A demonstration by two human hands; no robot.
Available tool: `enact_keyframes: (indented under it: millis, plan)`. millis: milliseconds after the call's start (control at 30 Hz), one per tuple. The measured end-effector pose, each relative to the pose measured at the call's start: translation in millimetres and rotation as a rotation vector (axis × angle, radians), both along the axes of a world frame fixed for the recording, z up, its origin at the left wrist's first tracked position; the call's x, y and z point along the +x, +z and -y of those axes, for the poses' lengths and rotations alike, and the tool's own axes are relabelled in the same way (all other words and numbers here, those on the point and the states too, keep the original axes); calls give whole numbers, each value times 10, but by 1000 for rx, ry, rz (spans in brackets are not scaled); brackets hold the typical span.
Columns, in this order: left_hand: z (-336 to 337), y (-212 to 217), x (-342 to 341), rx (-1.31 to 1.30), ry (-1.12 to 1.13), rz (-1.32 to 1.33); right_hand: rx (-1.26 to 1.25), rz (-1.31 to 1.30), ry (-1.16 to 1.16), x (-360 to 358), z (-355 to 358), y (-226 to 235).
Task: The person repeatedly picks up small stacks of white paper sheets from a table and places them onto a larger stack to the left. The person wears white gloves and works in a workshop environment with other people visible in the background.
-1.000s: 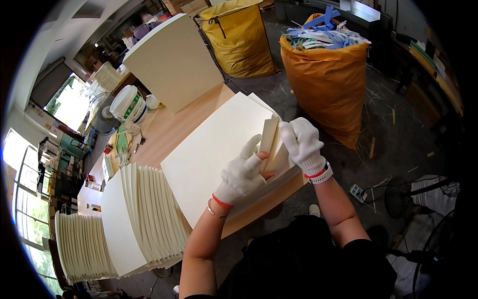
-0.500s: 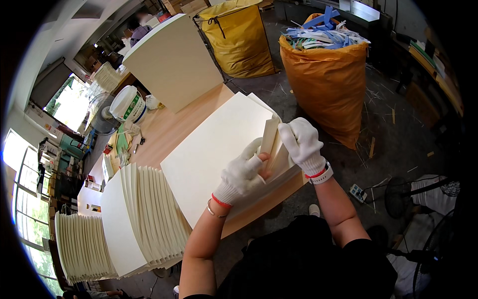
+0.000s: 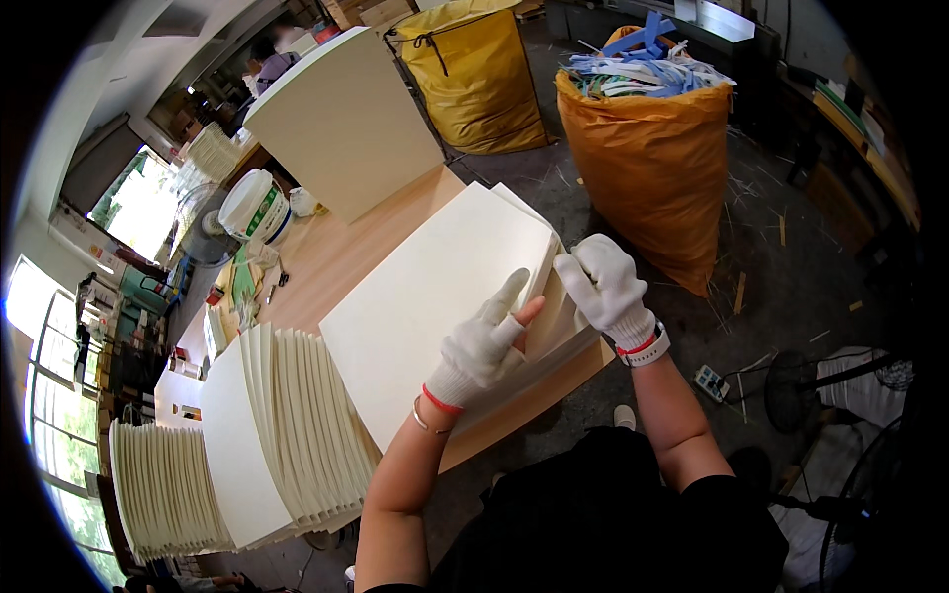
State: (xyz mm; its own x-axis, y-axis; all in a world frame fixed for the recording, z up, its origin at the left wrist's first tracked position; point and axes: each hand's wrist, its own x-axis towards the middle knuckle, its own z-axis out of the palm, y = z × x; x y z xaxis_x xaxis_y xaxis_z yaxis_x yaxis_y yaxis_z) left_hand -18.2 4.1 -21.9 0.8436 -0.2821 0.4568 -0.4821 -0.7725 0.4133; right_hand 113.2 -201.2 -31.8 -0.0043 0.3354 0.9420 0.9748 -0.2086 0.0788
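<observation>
A stack of large white sheets lies on the table in front of me, with folded flaps along its right-hand edge. My left hand, in a white knit glove with bare fingertips showing, rests over this edge; its index finger is stretched along a flap and the thumb is apart. At the far right corner of the stack is my right hand, also gloved. Its fingers are curled and pressed together against the sheet edges. Whatever lies inside that grip is hidden.
Folded white sheets fan out at the left, beside another pile. A large white board stands on the wooden table. Behind are a white bucket, a yellow bag and an orange bag of strips.
The flap that stood raised between my hands now lies lower. My left index finger has straightened along it, while my right hand has shifted slightly right.
</observation>
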Motion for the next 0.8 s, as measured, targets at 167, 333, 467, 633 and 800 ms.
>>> enact_keyframes:
  millis: [167,333,467,633,800]
  plan:
    - [-23,4,106,84,1,-37,16,-26,7,11,-10,-16]
    - [-13,46,58,28,66,-114,-10,-68,-114,-4,12,-84]
    - [-41,-16,68,-28,66,-105,-14,-96,-111,-22,29,-100]
    - [-40,-10,36,45,44,12,-2,-145,78,17,23,-61]
    - [-89,-80,152,172,-56,70,36,-91,10,9,-23,-66]
